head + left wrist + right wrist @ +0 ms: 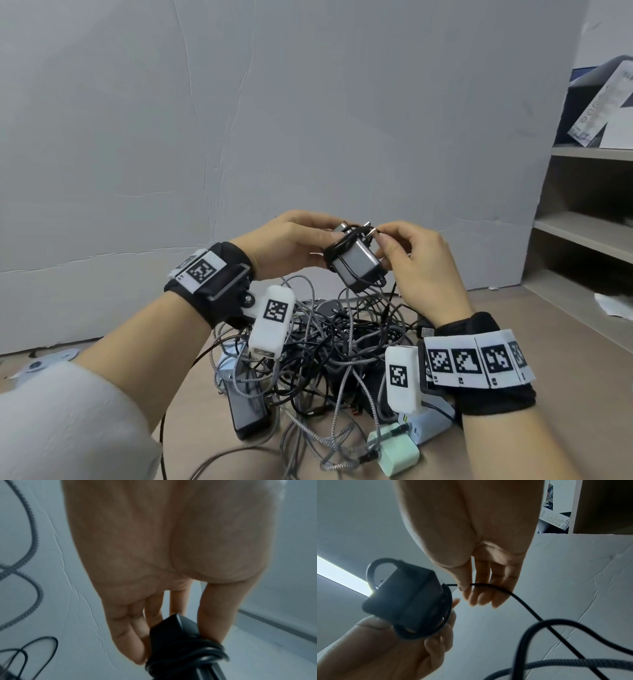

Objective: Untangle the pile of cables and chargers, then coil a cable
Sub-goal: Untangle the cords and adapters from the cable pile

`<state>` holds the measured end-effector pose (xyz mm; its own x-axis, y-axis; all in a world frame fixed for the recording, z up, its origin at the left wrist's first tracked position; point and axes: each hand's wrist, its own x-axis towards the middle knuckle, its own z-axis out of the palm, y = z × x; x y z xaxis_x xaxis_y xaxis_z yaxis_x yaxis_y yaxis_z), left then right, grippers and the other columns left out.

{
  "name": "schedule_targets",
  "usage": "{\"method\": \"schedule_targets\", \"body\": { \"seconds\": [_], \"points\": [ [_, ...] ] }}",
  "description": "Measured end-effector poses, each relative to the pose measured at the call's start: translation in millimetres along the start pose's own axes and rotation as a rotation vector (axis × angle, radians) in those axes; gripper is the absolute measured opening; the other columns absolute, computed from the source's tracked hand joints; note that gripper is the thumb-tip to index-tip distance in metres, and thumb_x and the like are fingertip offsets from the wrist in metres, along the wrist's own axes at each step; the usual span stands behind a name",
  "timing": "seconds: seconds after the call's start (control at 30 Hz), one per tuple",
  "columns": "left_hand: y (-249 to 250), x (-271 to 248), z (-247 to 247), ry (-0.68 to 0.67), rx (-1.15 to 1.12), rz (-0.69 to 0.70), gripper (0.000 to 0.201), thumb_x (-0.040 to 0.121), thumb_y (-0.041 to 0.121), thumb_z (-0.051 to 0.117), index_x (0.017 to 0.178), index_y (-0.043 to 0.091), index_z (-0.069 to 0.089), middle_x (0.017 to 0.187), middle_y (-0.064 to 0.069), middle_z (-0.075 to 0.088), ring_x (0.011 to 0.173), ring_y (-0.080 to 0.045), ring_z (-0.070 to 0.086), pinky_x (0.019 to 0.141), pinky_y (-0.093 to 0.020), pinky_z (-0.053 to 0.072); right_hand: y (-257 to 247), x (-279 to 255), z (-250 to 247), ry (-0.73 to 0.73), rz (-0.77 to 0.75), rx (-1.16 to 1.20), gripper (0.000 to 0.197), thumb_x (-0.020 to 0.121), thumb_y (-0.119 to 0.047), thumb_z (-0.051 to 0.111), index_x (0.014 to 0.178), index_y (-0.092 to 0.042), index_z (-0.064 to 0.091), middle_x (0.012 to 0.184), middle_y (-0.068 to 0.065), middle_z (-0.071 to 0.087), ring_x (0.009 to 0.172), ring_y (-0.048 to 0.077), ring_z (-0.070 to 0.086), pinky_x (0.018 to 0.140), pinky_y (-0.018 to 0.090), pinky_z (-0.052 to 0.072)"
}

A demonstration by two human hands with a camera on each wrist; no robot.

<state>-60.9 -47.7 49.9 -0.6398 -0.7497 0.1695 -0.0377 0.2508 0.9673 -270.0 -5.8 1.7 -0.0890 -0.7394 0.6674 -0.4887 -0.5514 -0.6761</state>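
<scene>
A grey charger block (356, 263) with a black cable wound round it is held up above the pile (329, 346) of tangled cables and chargers. My left hand (291, 243) grips the block from the left, thumb and fingers on its sides (178, 639). My right hand (411, 257) pinches the thin black cable (488, 584) between thumb and forefinger, close to the block's metal prongs (371, 229). In the right wrist view the block (406, 596) sits dark in the left hand (412, 649), and the cable runs from the pinch down to the right.
In the pile lie a black power brick (248, 407), a mint-green charger (397, 452) and a light-blue charger (428, 426). A grey wall (308, 120) stands behind. Open shelves (589, 226) with a box rise at the right. The floor (513, 318) is brown.
</scene>
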Motion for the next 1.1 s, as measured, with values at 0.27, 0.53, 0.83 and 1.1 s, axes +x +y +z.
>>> {"method": "schedule_targets", "body": {
  "seconds": [0.27, 0.53, 0.83, 1.1],
  "points": [
    [6.2, 3.5, 9.4, 0.048, -0.232, 0.131, 0.036, 0.091, 0.009, 0.055, 0.127, 0.001, 0.059, 0.113, -0.012, 0.067, 0.099, -0.023, 0.066, 0.086, -0.033, 0.055, -1.1, -0.3, 9.8, -0.216, 0.077, -0.014, 0.023, 0.099, -0.007, 0.047, 0.100, -0.016, 0.067, 0.081, -0.007, 0.074, 0.080, 0.005, 0.069, 0.072, 0.023, 0.052],
    [21.1, 17.9, 24.3, 0.183, -0.329, 0.288, 0.021, 0.098, 0.005, 0.057, 0.118, 0.002, 0.062, 0.112, -0.013, 0.068, 0.101, -0.026, 0.067, 0.091, -0.036, 0.055, -2.1, -5.5, 27.8, -0.266, 0.221, -0.010, 0.030, 0.100, -0.012, 0.046, 0.128, -0.022, 0.054, 0.082, -0.002, 0.073, 0.077, 0.009, 0.068, 0.071, 0.026, 0.051],
    [15.0, 30.2, 30.4, 0.494, 0.424, 0.293, 0.033, 0.090, 0.013, 0.074, 0.121, 0.015, 0.064, 0.107, 0.001, 0.071, 0.094, -0.014, 0.071, 0.089, -0.031, 0.058, -22.8, -10.1, 25.7, -0.256, 0.075, -0.174, 0.026, 0.100, -0.021, 0.050, 0.121, -0.021, 0.064, 0.087, 0.002, 0.071, 0.087, 0.024, 0.064, 0.077, 0.035, 0.050],
    [20.1, 22.5, 17.2, 0.446, 0.628, 0.285, 0.034, 0.089, 0.011, 0.074, 0.119, 0.019, 0.060, 0.097, 0.012, 0.068, 0.087, -0.002, 0.067, 0.086, -0.032, 0.058, -26.7, -9.5, 23.6, -0.069, -0.042, -0.003, 0.022, 0.099, -0.014, 0.055, 0.109, -0.024, 0.071, 0.074, -0.008, 0.069, 0.075, 0.006, 0.063, 0.070, 0.022, 0.049]
  ]
}}
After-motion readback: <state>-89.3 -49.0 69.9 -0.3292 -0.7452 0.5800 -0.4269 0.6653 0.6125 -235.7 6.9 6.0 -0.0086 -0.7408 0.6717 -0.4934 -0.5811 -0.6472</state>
